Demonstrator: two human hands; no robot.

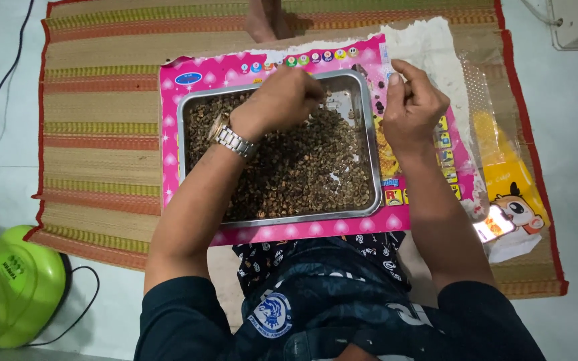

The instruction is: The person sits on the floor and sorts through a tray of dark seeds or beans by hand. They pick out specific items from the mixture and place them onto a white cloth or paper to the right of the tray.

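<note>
Hiding fingertips: left hand over tray

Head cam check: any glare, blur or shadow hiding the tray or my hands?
Head view: even, soft light; mild glare on the bare upper right corner of the metal tray; the left hand is slightly motion-blurred over the brown bits; the right hand is sharp; wide-angle bending shows at the mat edges.

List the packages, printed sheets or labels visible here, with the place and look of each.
Pink printed sheet: flat under the metal tray, with hearts and small coloured pictures.
Yellow plastic bag: on the mat, beyond the right hand; clear top, cartoon animal.
Green round device: lower left floor, small label on top.
</note>
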